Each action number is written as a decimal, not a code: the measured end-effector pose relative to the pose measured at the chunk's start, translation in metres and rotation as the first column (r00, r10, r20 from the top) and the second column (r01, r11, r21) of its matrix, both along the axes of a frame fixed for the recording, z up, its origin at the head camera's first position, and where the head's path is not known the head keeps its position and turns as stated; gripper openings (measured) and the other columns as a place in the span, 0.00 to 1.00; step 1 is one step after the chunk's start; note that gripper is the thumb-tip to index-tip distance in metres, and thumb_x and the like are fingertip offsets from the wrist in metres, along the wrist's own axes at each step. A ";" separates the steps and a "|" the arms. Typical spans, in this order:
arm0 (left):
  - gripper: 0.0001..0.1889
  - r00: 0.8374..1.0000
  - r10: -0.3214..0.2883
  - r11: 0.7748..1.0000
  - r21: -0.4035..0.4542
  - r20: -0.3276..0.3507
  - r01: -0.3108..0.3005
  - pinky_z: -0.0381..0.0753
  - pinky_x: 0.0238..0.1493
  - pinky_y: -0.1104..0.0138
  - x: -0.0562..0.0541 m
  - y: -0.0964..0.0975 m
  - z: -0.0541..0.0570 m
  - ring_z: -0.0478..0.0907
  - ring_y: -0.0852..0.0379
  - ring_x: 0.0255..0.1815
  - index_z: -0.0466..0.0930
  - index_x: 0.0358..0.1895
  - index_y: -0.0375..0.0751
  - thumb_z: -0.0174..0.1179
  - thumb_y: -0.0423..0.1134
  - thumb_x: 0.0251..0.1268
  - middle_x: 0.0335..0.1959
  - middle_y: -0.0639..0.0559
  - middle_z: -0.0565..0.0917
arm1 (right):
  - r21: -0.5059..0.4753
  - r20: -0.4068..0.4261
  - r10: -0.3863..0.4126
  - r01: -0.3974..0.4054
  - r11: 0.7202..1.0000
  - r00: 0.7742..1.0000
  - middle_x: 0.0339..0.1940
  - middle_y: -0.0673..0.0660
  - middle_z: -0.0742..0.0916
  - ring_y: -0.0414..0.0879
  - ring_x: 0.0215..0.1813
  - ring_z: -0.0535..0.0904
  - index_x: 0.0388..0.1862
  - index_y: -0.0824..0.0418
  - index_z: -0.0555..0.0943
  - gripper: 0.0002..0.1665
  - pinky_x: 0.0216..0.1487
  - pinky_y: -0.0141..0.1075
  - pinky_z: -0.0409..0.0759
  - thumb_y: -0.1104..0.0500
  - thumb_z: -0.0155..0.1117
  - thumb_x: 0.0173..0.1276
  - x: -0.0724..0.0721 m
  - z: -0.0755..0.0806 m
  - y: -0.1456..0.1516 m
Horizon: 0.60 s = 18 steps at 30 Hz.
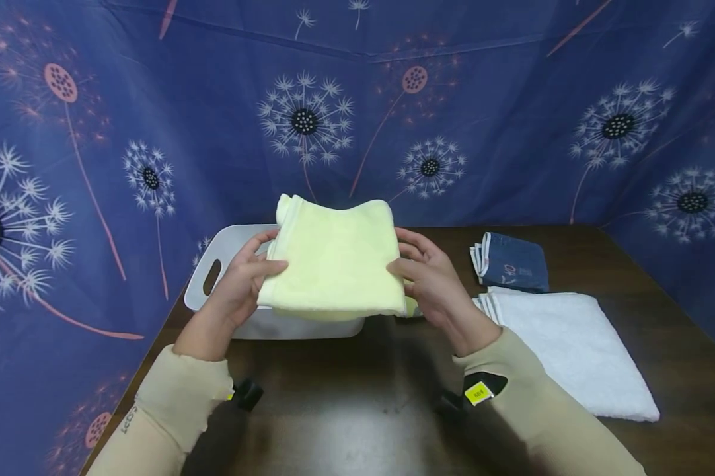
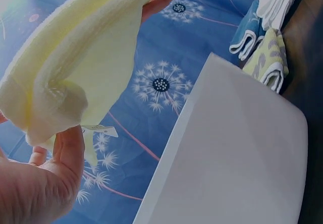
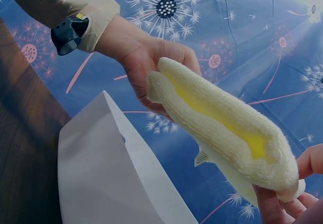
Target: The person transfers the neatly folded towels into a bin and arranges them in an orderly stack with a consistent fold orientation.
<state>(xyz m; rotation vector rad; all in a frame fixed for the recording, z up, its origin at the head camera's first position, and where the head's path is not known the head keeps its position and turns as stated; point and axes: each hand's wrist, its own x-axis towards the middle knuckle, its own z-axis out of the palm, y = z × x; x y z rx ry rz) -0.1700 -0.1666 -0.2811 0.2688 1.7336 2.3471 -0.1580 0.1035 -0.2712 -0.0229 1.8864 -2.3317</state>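
A pale yellow towel (image 1: 336,258), folded into a rough square, is held up in front of the white basket. My left hand (image 1: 238,281) pinches its left edge, thumb on the near face and fingers behind. On the opposite edge my right hand (image 1: 431,281) grips the towel the same way. Both wrist views show the layers of the towel (image 3: 222,123) from below, with a small white label (image 3: 202,157) hanging from it. The white basket (image 1: 215,248) stands behind and below the towel, its inside mostly hidden.
To the right on the dark wooden table (image 1: 357,410) lie a folded white towel (image 1: 571,344) and a folded dark blue cloth (image 1: 515,261). A yellow and grey patterned cloth (image 2: 267,60) lies beside the basket, mostly hidden in the head view. A blue dandelion-print curtain (image 1: 357,132) hangs behind.
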 end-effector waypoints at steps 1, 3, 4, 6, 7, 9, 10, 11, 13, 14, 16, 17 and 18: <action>0.23 1.000 0.000 1.000 -0.004 -0.001 0.000 0.81 0.35 0.66 -0.001 -0.001 0.000 0.79 0.57 0.37 0.58 0.59 0.43 0.46 0.23 0.62 0.47 0.46 0.73 | -0.002 -0.002 0.002 -0.002 1.000 1.000 0.56 0.59 0.75 0.50 0.50 0.74 0.67 0.58 0.64 0.35 0.38 0.39 0.80 0.73 0.54 0.60 -0.001 0.000 -0.001; 0.23 1.000 0.002 1.000 -0.014 -0.004 -0.002 0.81 0.36 0.67 -0.002 -0.004 0.001 0.79 0.57 0.38 0.58 0.59 0.43 0.46 0.23 0.62 0.47 0.46 0.73 | -0.002 -0.002 0.003 -0.003 1.000 1.000 0.55 0.59 0.75 0.50 0.50 0.74 0.67 0.58 0.64 0.35 0.37 0.39 0.80 0.72 0.54 0.60 -0.003 0.000 -0.003; 0.23 1.000 0.004 1.000 -0.020 -0.004 -0.004 0.81 0.36 0.67 -0.003 -0.005 0.002 0.79 0.57 0.38 0.58 0.59 0.43 0.46 0.23 0.62 0.47 0.46 0.73 | -0.001 -0.002 0.000 0.000 1.000 1.000 0.55 0.59 0.75 0.50 0.49 0.74 0.67 0.58 0.64 0.35 0.37 0.39 0.80 0.73 0.55 0.59 -0.003 0.000 -0.004; 0.23 1.000 0.006 1.000 -0.026 -0.003 -0.006 0.80 0.36 0.67 -0.003 -0.007 0.004 0.79 0.57 0.38 0.58 0.59 0.44 0.46 0.23 0.63 0.48 0.47 0.72 | 0.003 -0.003 -0.006 0.006 1.000 1.000 0.55 0.58 0.75 0.50 0.49 0.74 0.67 0.58 0.65 0.35 0.37 0.38 0.80 0.73 0.55 0.59 -0.005 0.000 -0.006; 0.23 1.000 0.006 1.000 -0.027 -0.001 -0.006 0.80 0.37 0.67 -0.004 -0.007 0.004 0.79 0.57 0.39 0.58 0.59 0.44 0.46 0.23 0.63 0.48 0.47 0.72 | 0.003 -0.003 -0.007 0.007 1.000 1.000 0.55 0.59 0.75 0.50 0.50 0.74 0.67 0.57 0.65 0.35 0.37 0.39 0.80 0.72 0.55 0.59 -0.006 0.001 -0.007; 0.22 1.000 0.009 1.000 -0.028 0.003 -0.009 0.80 0.37 0.67 -0.005 -0.008 0.005 0.79 0.57 0.39 0.58 0.59 0.44 0.45 0.23 0.63 0.48 0.47 0.72 | 0.004 -0.004 -0.009 0.009 1.000 1.000 0.55 0.59 0.75 0.51 0.50 0.74 0.67 0.57 0.65 0.35 0.37 0.39 0.80 0.72 0.55 0.59 -0.007 0.001 -0.009; 0.23 1.000 0.009 1.000 -0.027 0.004 -0.009 0.80 0.37 0.67 -0.006 -0.009 0.006 0.79 0.57 0.39 0.58 0.59 0.45 0.45 0.23 0.63 0.48 0.47 0.72 | 0.004 -0.005 -0.008 0.008 1.000 1.000 0.55 0.59 0.75 0.51 0.51 0.73 0.67 0.57 0.65 0.35 0.37 0.40 0.80 0.72 0.55 0.59 -0.008 0.001 -0.010; 0.23 1.000 0.011 1.000 -0.024 0.007 -0.011 0.80 0.37 0.67 -0.006 -0.009 0.006 0.78 0.58 0.39 0.58 0.59 0.45 0.45 0.23 0.63 0.48 0.47 0.71 | 0.005 -0.006 -0.006 0.006 1.000 1.000 0.56 0.59 0.75 0.51 0.52 0.73 0.67 0.56 0.65 0.35 0.37 0.40 0.80 0.72 0.55 0.60 -0.009 0.002 -0.010; 0.23 1.000 0.016 1.000 -0.020 0.014 -0.015 0.80 0.36 0.67 -0.007 -0.011 0.007 0.78 0.58 0.39 0.58 0.59 0.45 0.44 0.23 0.63 0.49 0.47 0.71 | 0.002 -0.005 -0.001 0.001 1.000 1.000 0.56 0.59 0.75 0.52 0.53 0.73 0.67 0.56 0.64 0.35 0.38 0.41 0.80 0.72 0.55 0.60 -0.010 0.002 -0.012; 0.23 1.000 0.014 1.000 -0.017 0.018 -0.014 0.80 0.36 0.67 -0.008 -0.012 0.007 0.78 0.58 0.39 0.58 0.59 0.45 0.44 0.23 0.63 0.49 0.47 0.71 | 0.000 -0.006 0.001 -0.001 1.000 1.000 0.56 0.59 0.75 0.52 0.53 0.73 0.67 0.56 0.64 0.35 0.38 0.41 0.80 0.72 0.55 0.60 -0.011 0.003 -0.013; 0.22 1.000 0.015 1.000 -0.017 0.022 -0.014 0.80 0.36 0.67 -0.009 -0.014 0.007 0.78 0.58 0.39 0.58 0.58 0.46 0.44 0.23 0.63 0.48 0.47 0.71 | -0.006 -0.004 0.001 -0.001 1.000 1.000 0.56 0.59 0.75 0.52 0.53 0.73 0.67 0.56 0.64 0.35 0.39 0.41 0.79 0.72 0.54 0.60 -0.012 0.003 -0.015; 0.22 1.000 0.013 1.000 -0.016 0.024 -0.013 0.80 0.36 0.67 -0.010 -0.015 0.007 0.78 0.58 0.39 0.58 0.58 0.46 0.44 0.22 0.64 0.48 0.48 0.71 | -0.007 -0.003 -0.001 0.001 1.000 1.000 0.56 0.59 0.75 0.52 0.53 0.73 0.67 0.56 0.65 0.36 0.38 0.41 0.80 0.73 0.54 0.59 -0.013 0.004 -0.017; 0.22 1.000 0.011 1.000 -0.017 0.024 -0.011 0.80 0.37 0.67 -0.010 -0.016 0.007 0.78 0.58 0.39 0.58 0.58 0.46 0.43 0.22 0.64 0.48 0.48 0.71 | -0.008 -0.002 -0.001 0.001 1.000 1.000 0.56 0.59 0.75 0.52 0.53 0.73 0.67 0.56 0.65 0.36 0.38 0.41 0.80 0.73 0.54 0.59 -0.013 0.004 -0.018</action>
